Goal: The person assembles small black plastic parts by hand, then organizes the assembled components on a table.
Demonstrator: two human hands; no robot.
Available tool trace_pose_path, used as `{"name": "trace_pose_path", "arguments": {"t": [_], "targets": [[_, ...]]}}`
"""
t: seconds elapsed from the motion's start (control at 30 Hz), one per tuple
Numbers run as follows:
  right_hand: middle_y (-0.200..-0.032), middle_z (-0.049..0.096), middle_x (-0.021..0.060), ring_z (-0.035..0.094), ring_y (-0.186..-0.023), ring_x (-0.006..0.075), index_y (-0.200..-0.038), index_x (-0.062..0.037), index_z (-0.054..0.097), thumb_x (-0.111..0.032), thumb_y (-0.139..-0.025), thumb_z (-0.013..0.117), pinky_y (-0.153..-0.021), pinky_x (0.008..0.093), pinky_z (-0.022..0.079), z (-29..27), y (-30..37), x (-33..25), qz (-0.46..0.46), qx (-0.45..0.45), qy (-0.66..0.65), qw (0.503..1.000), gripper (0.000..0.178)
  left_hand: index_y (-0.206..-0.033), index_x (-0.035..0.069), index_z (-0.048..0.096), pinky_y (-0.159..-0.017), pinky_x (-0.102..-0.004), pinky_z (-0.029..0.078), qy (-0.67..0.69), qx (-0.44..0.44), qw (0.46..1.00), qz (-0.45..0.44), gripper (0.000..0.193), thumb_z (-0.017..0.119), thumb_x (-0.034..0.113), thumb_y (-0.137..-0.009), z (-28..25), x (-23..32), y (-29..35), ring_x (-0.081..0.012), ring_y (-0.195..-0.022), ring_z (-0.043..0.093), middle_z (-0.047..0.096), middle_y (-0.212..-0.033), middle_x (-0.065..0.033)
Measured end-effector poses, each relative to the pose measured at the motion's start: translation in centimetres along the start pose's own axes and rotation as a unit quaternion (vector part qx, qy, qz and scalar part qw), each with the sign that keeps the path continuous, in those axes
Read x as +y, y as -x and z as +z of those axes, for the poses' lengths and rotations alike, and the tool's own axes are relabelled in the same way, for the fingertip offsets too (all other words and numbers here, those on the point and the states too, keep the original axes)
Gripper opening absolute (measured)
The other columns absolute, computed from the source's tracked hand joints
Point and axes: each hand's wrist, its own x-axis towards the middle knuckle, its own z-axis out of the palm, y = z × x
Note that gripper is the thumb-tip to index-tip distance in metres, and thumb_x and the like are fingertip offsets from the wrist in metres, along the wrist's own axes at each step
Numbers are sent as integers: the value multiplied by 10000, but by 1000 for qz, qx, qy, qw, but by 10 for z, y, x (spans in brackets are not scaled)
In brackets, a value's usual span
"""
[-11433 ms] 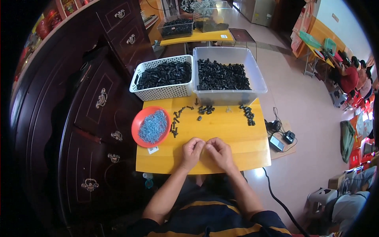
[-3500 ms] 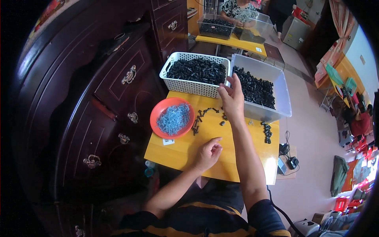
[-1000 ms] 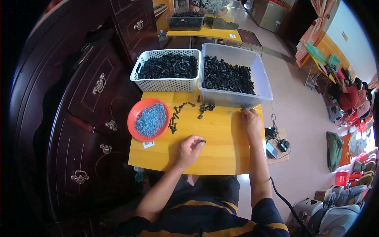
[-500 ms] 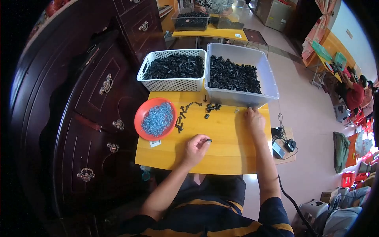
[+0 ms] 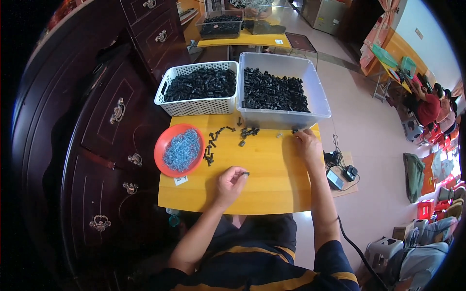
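Observation:
My left hand (image 5: 230,187) is above the near middle of the yellow table, pinching a small black tubular part (image 5: 246,173) between thumb and fingertips. At the table's far right, my right hand (image 5: 309,145) is closed beside the front wall of a clear plastic bin (image 5: 281,119). A small dark piece (image 5: 295,130) shows at its fingertips; its shape is too small to make out. Several black screw-like parts (image 5: 212,143) lie in a line on the table, with a cluster of short black caps (image 5: 250,132) to their right. A red bowl (image 5: 158,154) holds thin silvery-blue pins (image 5: 182,150).
A white perforated basket (image 5: 204,106) full of black parts stands beside the clear bin, which also holds black pieces. Dark wooden drawers (image 5: 104,145) rise along the left. Cables and small devices (image 5: 342,172) sit right of the table. People (image 5: 429,107) work at the far right.
The whole view has shifted, so the table and bins appear further left. A dark piece shows more plainly at my right fingertips. My left hand keeps its pinch on the black part.

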Motion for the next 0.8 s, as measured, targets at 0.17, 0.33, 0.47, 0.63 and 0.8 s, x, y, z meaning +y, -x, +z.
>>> {"name": "trace_pose_path", "arguments": {"t": [0.17, 0.33, 0.47, 0.63, 0.8], "targets": [[-1064, 686, 84, 697, -949, 314, -971, -146, 758, -243, -884, 681, -787, 441, 568, 1, -5, 2, 26, -54, 42, 997, 151, -1009, -9, 667, -695, -208, 501, -10, -2, 1000, 2, 90, 670, -20, -920, 1, 3, -1, -37, -757, 609, 663, -854, 20], [-952, 684, 109, 693, -882, 331, -971, -118, 724, -203, -887, 686, -759, 450, 562, 14, -7, 9, 18, -51, 124, 991, 125, -1028, -5, 666, -705, -206, 499, 22, -8, 1000, 1, 107, 666, -25, -922, 0, -4, -2, -38, -773, 607, 667, -875, 12], [-973, 683, 129, 697, -903, 342, -1016, -80, 655, -224, -932, 644, -736, 481, 556, 11, -1, -15, -13, -32, 95, 995, 167, -1045, 5, 662, -718, -218, 515, 58, -5, 998, -14, 108, 657, -9, -938, -8, -8, -3, -51, -772, 616, 672, -909, 2], [-871, 665, 147, 680, -742, 314, -975, -41, 595, -45, -950, 644, -660, 369, 541, -15, 25, -82, -19, 25, -215, 976, 55, -1086, 18, 657, -716, -229, 527, 136, -3, 988, -71, 124, 656, 67, -972, -17, -5, -2, -73, -756, 632, 685, -934, -25], [-890, 684, 70, 687, -793, 158, -1009, -22, 640, 2, -948, 652, -711, 283, 537, 11, 63, -119, 60, -60, -417, 905, 67, -1104, 20, 651, -703, -234, 518, 165, 0, 983, -81, 144, 655, 95, -981, -15, -4, -3, -83, -743, 627, 692, -937, -43]]}}
